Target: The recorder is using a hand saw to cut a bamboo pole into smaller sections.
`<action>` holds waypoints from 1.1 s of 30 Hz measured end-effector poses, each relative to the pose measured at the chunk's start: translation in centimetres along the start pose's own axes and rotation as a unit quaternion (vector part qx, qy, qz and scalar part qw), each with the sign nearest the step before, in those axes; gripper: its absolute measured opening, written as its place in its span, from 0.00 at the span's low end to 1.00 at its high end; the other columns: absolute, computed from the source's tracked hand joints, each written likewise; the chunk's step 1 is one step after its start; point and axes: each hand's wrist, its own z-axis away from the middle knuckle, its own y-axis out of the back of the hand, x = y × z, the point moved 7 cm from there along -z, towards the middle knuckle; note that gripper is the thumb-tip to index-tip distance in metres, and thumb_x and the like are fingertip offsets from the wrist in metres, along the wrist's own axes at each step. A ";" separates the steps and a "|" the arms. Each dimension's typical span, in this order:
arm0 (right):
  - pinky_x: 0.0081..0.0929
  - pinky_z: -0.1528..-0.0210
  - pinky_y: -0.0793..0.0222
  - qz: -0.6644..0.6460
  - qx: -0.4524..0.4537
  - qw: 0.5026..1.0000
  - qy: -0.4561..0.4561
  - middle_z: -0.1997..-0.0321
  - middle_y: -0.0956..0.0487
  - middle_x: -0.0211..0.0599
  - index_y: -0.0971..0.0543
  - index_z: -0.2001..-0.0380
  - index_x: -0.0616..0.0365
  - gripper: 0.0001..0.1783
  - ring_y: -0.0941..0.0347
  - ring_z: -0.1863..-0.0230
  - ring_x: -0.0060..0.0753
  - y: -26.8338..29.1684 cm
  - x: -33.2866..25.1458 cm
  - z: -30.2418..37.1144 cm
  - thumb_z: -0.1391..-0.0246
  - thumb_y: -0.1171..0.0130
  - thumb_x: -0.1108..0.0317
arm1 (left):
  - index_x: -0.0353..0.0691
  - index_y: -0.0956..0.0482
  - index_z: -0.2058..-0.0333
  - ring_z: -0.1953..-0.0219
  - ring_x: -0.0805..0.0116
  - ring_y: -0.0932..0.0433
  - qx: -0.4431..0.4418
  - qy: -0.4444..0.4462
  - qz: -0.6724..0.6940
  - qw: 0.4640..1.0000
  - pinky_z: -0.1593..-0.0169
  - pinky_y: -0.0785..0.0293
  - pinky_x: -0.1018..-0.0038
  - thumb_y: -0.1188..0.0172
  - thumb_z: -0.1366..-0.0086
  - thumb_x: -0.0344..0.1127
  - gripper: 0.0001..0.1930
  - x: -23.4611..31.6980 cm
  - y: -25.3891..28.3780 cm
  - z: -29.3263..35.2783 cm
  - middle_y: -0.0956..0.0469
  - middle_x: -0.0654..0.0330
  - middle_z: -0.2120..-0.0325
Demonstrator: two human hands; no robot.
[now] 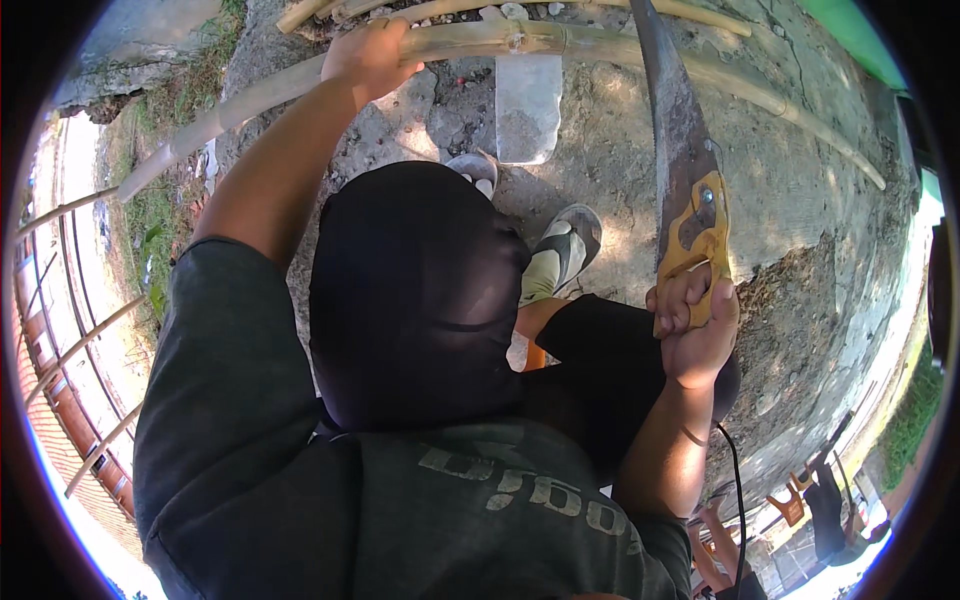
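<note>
A long pale bamboo pole (470, 40) runs across the far side of the view, over a flat whitish slab (528, 115). My left hand (370, 55) is closed around the pole, left of the slab. In my right hand (697, 315) is the yellow handle of a handsaw (680, 120), the fingers wrapped through its grip. The saw's dark, worn blade points away from me and crosses the pole in view, right of the slab. Whether its teeth touch the bamboo I cannot tell.
More thin bamboo poles (690, 12) lie beyond. My shoe (573, 240) rests on the rough ground below the slab, near a small pale bowl-like container (475, 168). Loose soil (790, 300) lies at the right. Another person (840, 520) and chairs (788, 508) appear at the lower right.
</note>
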 end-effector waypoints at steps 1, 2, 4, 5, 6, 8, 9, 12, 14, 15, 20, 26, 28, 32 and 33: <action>0.26 0.74 0.36 0.014 -0.006 1.000 -0.003 0.86 0.38 0.28 0.34 0.73 0.55 0.28 0.43 0.85 0.23 -0.1 0.1 0.1 0.33 0.55 0.40 | 0.42 0.21 0.54 0.52 0.51 0.19 0.045 -0.022 -0.010 0.999 0.49 0.24 0.56 0.32 0.45 0.55 0.27 0.3 0.2 0.6 0.18 0.51 0.57; 0.25 0.74 0.36 0.028 -0.013 1.000 -0.006 0.86 0.38 0.28 0.34 0.73 0.55 0.29 0.43 0.85 0.23 -0.3 0.2 0.2 0.33 0.56 0.39 | 0.42 0.22 0.54 0.51 0.50 0.19 0.090 -0.043 -0.020 0.995 0.49 0.24 0.56 0.31 0.46 0.56 0.28 0.5 0.6 1.1 0.19 0.51 0.57; 0.25 0.74 0.37 0.037 -0.017 0.999 -0.004 0.86 0.38 0.28 0.34 0.73 0.55 0.29 0.43 0.85 0.23 -0.6 0.1 0.2 0.33 0.56 0.39 | 0.41 0.22 0.53 0.51 0.51 0.20 0.038 -0.056 0.017 0.998 0.49 0.25 0.56 0.30 0.48 0.57 0.30 0.3 0.6 0.2 0.19 0.50 0.57; 0.24 0.74 0.37 0.047 -0.024 0.999 -0.002 0.86 0.38 0.28 0.34 0.73 0.55 0.29 0.43 0.84 0.23 -0.8 -0.1 0.2 0.33 0.56 0.39 | 0.41 0.22 0.53 0.51 0.52 0.20 -0.014 -0.065 0.054 0.996 0.50 0.25 0.57 0.29 0.50 0.57 0.32 0.5 0.9 -0.2 0.19 0.50 0.58; 0.24 0.74 0.37 0.048 -0.025 0.999 -0.003 0.86 0.38 0.28 0.34 0.73 0.55 0.29 0.43 0.84 0.23 -1.0 -0.2 0.3 0.33 0.56 0.39 | 0.41 0.22 0.53 0.51 0.52 0.20 -0.015 -0.063 0.055 0.996 0.50 0.25 0.57 0.29 0.50 0.57 0.32 0.5 1.6 -0.7 0.19 0.50 0.58; 0.24 0.75 0.38 0.054 -0.033 0.998 0.010 0.86 0.38 0.29 0.34 0.72 0.56 0.29 0.43 0.84 0.23 -1.6 -0.3 0.3 0.32 0.56 0.39 | 0.40 0.22 0.52 0.54 0.54 0.19 -0.139 -0.096 0.076 0.983 0.51 0.25 0.59 0.26 0.55 0.55 0.35 0.8 1.1 -1.2 0.19 0.50 0.58; 0.24 0.75 0.38 0.055 -0.035 0.998 0.010 0.86 0.38 0.29 0.34 0.72 0.56 0.29 0.43 0.84 0.23 -1.8 -0.4 0.3 0.32 0.56 0.39 | 0.40 0.22 0.52 0.54 0.54 0.19 -0.138 -0.094 0.077 0.983 0.51 0.25 0.59 0.26 0.55 0.55 0.35 0.8 0.4 -1.3 0.19 0.50 0.58; 0.24 0.74 0.38 0.069 -0.045 0.997 0.009 0.85 0.38 0.29 0.34 0.72 0.56 0.28 0.43 0.84 0.22 -2.4 -0.3 0.3 0.32 0.56 0.40 | 0.39 0.21 0.52 0.57 0.55 0.19 -0.193 -0.063 0.113 0.973 0.52 0.25 0.61 0.26 0.57 0.50 0.34 0.5 -2.2 -1.2 0.18 0.50 0.60; 0.25 0.74 0.38 0.067 -0.074 0.995 0.023 0.85 0.37 0.29 0.34 0.72 0.56 0.28 0.43 0.84 0.22 -2.9 -0.3 0.5 0.32 0.56 0.41 | 0.37 0.21 0.51 0.61 0.59 0.18 -0.262 -0.047 0.149 0.952 0.56 0.24 0.64 0.27 0.57 0.47 0.33 0.8 -2.7 -1.1 0.17 0.52 0.65; 0.25 0.74 0.38 0.069 -0.072 0.995 0.022 0.85 0.37 0.29 0.34 0.72 0.56 0.28 0.43 0.84 0.22 -2.8 -0.3 0.4 0.32 0.56 0.41 | 0.37 0.21 0.51 0.61 0.59 0.18 -0.263 -0.049 0.151 0.952 0.56 0.24 0.64 0.27 0.57 0.47 0.33 0.9 -2.6 -1.4 0.17 0.52 0.65; 0.26 0.74 0.38 0.054 -0.093 0.994 0.008 0.85 0.37 0.30 0.34 0.73 0.56 0.28 0.43 0.85 0.23 -3.1 0.4 0.3 0.32 0.56 0.42 | 0.37 0.21 0.50 0.72 0.66 0.19 -0.308 -0.041 0.182 0.933 0.63 0.23 0.66 0.28 0.58 0.43 0.33 0.6 -3.0 -2.7 0.17 0.57 0.71; 0.26 0.74 0.38 0.045 -0.099 0.994 -0.005 0.86 0.37 0.29 0.34 0.73 0.57 0.28 0.44 0.85 0.23 -3.0 0.9 0.0 0.31 0.57 0.42 | 0.37 0.21 0.51 0.71 0.65 0.18 -0.283 -0.040 0.173 0.942 0.62 0.23 0.65 0.29 0.59 0.42 0.33 1.1 -2.8 -1.9 0.18 0.56 0.73; 0.26 0.74 0.38 0.048 -0.097 0.994 -0.011 0.86 0.38 0.29 0.34 0.73 0.57 0.28 0.44 0.85 0.23 -2.8 0.9 0.0 0.32 0.57 0.42 | 0.37 0.21 0.51 0.70 0.65 0.18 -0.260 -0.040 0.166 0.950 0.62 0.23 0.64 0.29 0.59 0.42 0.32 1.4 -2.2 -1.6 0.18 0.56 0.75; 0.27 0.73 0.38 0.031 -0.088 0.995 -0.025 0.87 0.39 0.28 0.34 0.73 0.56 0.28 0.44 0.85 0.23 -2.3 1.3 0.1 0.32 0.56 0.42 | 0.40 0.20 0.53 0.65 0.60 0.17 -0.220 -0.065 0.134 0.964 0.59 0.22 0.61 0.31 0.56 0.40 0.28 1.5 -2.0 -1.6 0.17 0.55 0.70; 0.27 0.73 0.38 0.032 -0.089 0.995 -0.025 0.87 0.39 0.28 0.34 0.73 0.56 0.28 0.44 0.85 0.23 -2.3 1.2 0.1 0.32 0.56 0.42 | 0.42 0.21 0.53 0.63 0.58 0.17 -0.172 -0.097 0.081 0.977 0.57 0.23 0.60 0.31 0.55 0.41 0.27 1.6 -1.8 -1.7 0.18 0.56 0.67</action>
